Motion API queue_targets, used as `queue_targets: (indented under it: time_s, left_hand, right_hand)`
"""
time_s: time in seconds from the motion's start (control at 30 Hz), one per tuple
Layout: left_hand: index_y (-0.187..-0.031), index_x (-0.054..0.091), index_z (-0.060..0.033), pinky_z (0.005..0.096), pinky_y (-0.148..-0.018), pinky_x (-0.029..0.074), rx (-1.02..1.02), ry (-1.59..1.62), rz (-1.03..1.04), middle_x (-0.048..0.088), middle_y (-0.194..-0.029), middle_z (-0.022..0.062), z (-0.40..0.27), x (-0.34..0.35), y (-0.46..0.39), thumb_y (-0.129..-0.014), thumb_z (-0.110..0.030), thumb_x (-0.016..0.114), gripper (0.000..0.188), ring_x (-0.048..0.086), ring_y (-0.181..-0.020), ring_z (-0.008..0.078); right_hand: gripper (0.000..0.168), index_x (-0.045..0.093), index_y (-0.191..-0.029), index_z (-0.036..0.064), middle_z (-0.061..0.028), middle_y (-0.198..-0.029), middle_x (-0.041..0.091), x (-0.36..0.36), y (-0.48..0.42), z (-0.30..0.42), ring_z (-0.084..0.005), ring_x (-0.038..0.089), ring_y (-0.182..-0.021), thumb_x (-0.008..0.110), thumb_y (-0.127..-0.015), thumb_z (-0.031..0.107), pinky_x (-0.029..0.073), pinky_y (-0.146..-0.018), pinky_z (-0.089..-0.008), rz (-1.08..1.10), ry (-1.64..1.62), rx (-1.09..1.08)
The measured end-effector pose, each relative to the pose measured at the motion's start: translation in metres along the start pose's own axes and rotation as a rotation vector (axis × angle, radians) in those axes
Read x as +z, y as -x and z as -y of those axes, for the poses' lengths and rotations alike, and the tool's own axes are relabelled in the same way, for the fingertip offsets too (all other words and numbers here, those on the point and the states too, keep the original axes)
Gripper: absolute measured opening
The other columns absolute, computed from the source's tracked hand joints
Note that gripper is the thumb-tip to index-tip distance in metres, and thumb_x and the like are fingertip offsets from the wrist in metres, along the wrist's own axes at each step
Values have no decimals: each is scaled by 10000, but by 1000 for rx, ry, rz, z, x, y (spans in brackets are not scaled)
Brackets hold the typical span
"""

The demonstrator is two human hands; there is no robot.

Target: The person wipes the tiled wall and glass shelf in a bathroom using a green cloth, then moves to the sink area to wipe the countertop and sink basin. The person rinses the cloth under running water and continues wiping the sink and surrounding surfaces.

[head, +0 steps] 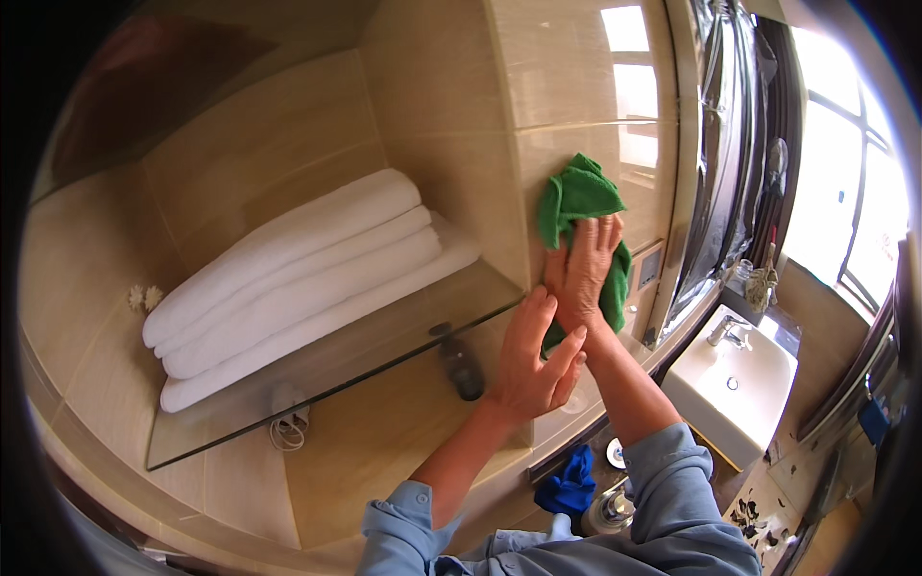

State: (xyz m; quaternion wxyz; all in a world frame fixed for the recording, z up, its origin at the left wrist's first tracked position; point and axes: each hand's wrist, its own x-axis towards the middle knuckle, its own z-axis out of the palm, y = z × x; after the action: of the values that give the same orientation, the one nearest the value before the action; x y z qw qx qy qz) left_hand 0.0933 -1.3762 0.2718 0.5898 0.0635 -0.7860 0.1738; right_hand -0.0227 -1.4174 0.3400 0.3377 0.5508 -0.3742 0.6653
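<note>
My right hand [587, 270] lies flat on a green cloth [582, 189], pressing it against the glossy beige wall tiles [576, 79] to the right of a recessed niche. Close by on the left, my left hand [533, 360] has its fingers apart, with its fingertips near the right wrist; nothing shows in it. A glass shelf [403, 324] crosses the niche and carries a stack of folded white towels [302, 281]. Under the glass stands a dark bottle [461, 363], and a coiled white cable [289, 430] is farther left.
A blue cloth [569, 484] lies below my arms, beside a metal and glass container [612, 510]. At the right are a white washbasin [735, 389] with a chrome tap [726, 331], a wall socket plate [649, 266] and a bright window [828, 173]. Dark scraps [750, 515] lie on the floor.
</note>
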Motion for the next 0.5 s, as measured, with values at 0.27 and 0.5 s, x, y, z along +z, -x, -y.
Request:
queue_targets:
  time_s: [0.27, 0.5]
  left_hand:
    - [-1114, 582, -45, 483, -965, 434, -144, -253, -64, 395, -1320, 256, -20, -90, 27, -761, -42, 668, 363, 457, -1223, 439]
    - [-1081, 576, -69, 510, -1024, 340, -145, -581, 71, 468, -1284, 203, -29, -188, 27, -822, -135, 623, 271, 461, -1217, 390]
  right_hand:
    - [295, 559, -1158, -41, -176, -1138, 522, -12, -26, 81, -309, 498, -1028, 582, -872, 30, 415, -886, -364, 69, -470, 66]
    - [564, 534, -1291, 49, -171, -1424, 421, -22, -31, 103, -399, 382, -1310, 655, -848, 378, 334, -1079, -482, 906, -270, -296]
